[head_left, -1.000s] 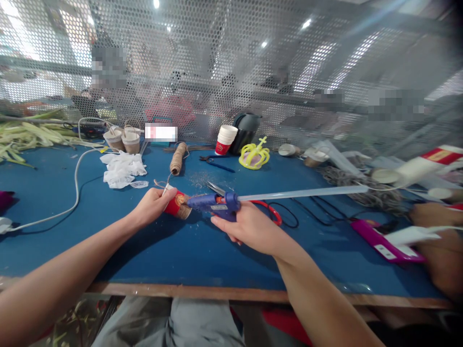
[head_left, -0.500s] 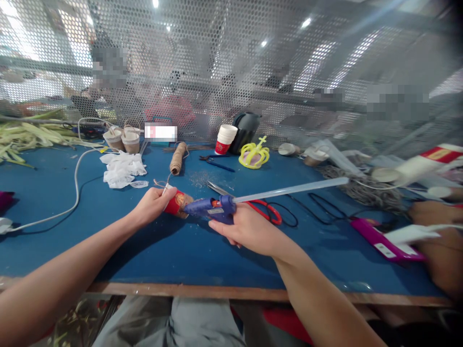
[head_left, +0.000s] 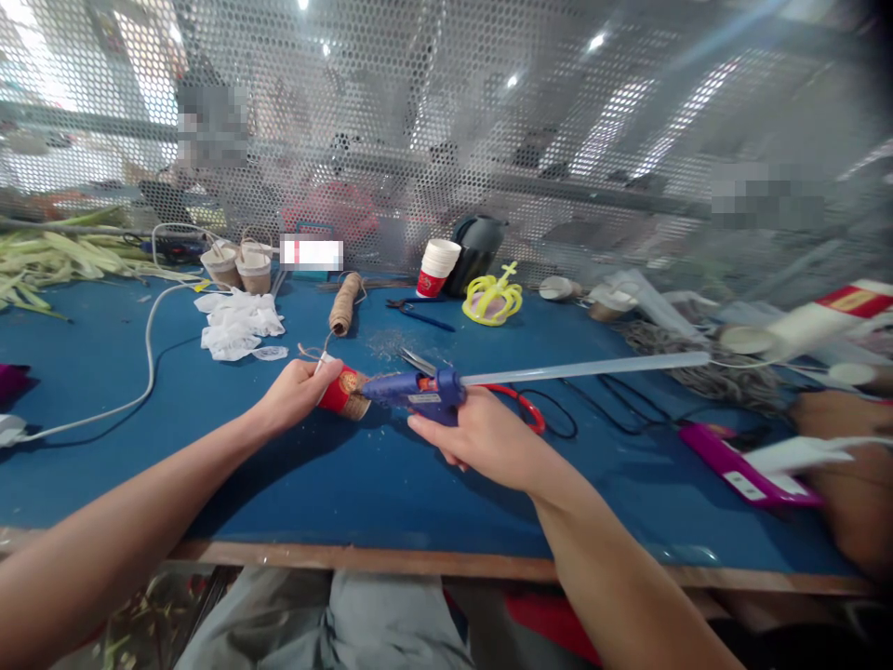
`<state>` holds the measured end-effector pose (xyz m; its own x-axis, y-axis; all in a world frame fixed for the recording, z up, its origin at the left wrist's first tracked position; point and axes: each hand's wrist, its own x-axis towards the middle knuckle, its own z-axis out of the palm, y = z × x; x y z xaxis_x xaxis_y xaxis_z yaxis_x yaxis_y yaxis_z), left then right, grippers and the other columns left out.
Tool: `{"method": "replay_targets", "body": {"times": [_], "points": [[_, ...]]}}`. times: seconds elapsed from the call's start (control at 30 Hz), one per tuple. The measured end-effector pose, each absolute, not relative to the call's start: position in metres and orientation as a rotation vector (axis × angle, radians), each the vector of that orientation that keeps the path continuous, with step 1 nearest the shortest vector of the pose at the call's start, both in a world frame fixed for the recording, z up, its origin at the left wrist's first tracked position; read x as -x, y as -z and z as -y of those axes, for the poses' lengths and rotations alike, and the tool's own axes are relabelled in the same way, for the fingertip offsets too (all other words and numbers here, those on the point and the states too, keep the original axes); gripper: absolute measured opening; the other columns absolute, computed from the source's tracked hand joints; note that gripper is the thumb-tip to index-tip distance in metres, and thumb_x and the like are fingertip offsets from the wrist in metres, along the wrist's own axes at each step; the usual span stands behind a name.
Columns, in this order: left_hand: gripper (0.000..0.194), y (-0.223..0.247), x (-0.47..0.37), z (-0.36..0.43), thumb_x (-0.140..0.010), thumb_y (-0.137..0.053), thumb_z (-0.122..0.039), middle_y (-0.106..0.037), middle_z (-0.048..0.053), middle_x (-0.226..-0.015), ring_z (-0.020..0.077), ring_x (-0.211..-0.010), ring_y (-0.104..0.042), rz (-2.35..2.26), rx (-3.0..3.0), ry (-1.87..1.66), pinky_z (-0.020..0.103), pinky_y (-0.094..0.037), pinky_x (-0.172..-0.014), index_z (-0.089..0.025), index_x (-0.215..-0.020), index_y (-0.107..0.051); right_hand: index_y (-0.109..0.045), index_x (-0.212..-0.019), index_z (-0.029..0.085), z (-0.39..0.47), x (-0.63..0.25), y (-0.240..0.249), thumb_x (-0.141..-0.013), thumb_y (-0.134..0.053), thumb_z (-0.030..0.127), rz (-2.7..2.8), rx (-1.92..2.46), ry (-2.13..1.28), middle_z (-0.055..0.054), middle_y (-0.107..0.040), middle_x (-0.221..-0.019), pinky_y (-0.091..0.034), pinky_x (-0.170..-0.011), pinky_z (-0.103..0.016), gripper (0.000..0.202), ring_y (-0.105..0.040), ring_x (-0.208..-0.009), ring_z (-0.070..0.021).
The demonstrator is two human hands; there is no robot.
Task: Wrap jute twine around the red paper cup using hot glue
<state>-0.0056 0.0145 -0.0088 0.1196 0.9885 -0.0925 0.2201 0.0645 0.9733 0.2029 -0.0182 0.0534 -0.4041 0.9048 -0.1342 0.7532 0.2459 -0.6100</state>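
Observation:
My left hand (head_left: 301, 389) is closed around a red paper cup (head_left: 336, 395) lying on its side, its right part wound with brown twine. A blue hot glue gun (head_left: 425, 395) is gripped in my right hand (head_left: 488, 433), its nozzle at the cup's twine-covered part; whether it touches, I cannot tell. A long clear glue stick (head_left: 593, 368) sticks out of the gun's back. From the cup a strand runs up to a spool of twine (head_left: 345, 305) just behind. Red-handled scissors (head_left: 516, 402) lie partly hidden behind the gun.
White crumpled fabric (head_left: 241, 324) and twine-wrapped cups (head_left: 252, 272) lie at left. Blue-handled pliers (head_left: 425, 316), stacked paper cups (head_left: 438, 265) and a yellow crown (head_left: 492, 300) stand behind. At right are a purple device (head_left: 746, 465), grey cord (head_left: 726, 372) and another person's arm (head_left: 847, 484).
The glue gun in my right hand has shifted slightly right and up along the cup, its stick more level. My left hand still holds the cup in nearly the same place.

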Motion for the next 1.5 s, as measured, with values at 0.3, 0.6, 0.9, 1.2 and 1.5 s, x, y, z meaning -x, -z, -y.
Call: {"method": "replay_targets", "body": {"times": [0.3,0.6,0.9,1.2,1.5], "points": [[0.047,0.011,0.006,-0.016,-0.068,-0.046,-0.053,-0.056,0.001,-0.051,0.0083,-0.044,-0.041,-1.306,-1.337,-0.966,0.020,-0.029,-0.044,-0.009,-0.060,-0.060,-0.047,-0.054,0.018,0.018,-0.202,-0.051,-0.074,-0.049,0.035,2.200,1.547,-0.944,0.002,-0.051,-0.038,-0.040,-0.035,-0.020,0.027,-0.048,-0.033,-0.0101],[0.045,0.013,0.007,-0.018,-0.068,-0.046,-0.052,-0.053,0.000,-0.050,0.0087,-0.043,-0.039,-1.313,-1.367,-0.969,0.021,-0.029,-0.045,-0.011,-0.056,-0.057,-0.042,-0.049,0.018,0.013,-0.202,-0.052,-0.075,-0.049,0.033,2.157,1.562,-0.964,0.002,-0.049,-0.038,-0.040,-0.039,-0.021,0.031,-0.046,-0.034,-0.0091],[0.045,0.013,0.007,-0.016,-0.069,-0.042,-0.053,-0.038,-0.004,-0.044,0.0065,-0.041,-0.027,-1.385,-1.466,-0.953,0.021,-0.020,-0.040,-0.013,-0.050,-0.049,-0.043,-0.050,0.018,0.010,-0.202,-0.048,-0.074,-0.049,0.034,2.093,1.567,-0.963,0.002,-0.049,-0.038,-0.039,-0.038,-0.020,0.030,-0.045,-0.034,-0.0086],[0.044,0.010,0.005,-0.015,-0.069,-0.040,-0.054,-0.033,-0.004,-0.044,0.0063,-0.041,-0.023,-1.420,-1.495,-0.923,0.021,-0.018,-0.039,-0.015,-0.048,-0.045,-0.047,-0.056,0.017,0.012,-0.205,-0.051,-0.074,-0.050,0.034,2.130,1.540,-0.978,0.003,-0.050,-0.039,-0.039,-0.037,-0.019,0.025,-0.046,-0.034,-0.0083],[0.046,0.013,0.007,-0.014,-0.072,-0.038,-0.055,-0.026,-0.005,-0.044,0.0061,-0.042,-0.019,-1.454,-1.578,-0.904,0.022,-0.014,-0.039,-0.017,-0.045,-0.035,-0.047,-0.059,0.016,0.007,-0.204,-0.047,-0.075,-0.049,0.034,2.081,1.549,-0.996,0.003,-0.048,-0.040,-0.038,-0.038,-0.019,0.024,-0.044,-0.034,-0.0075]]}}
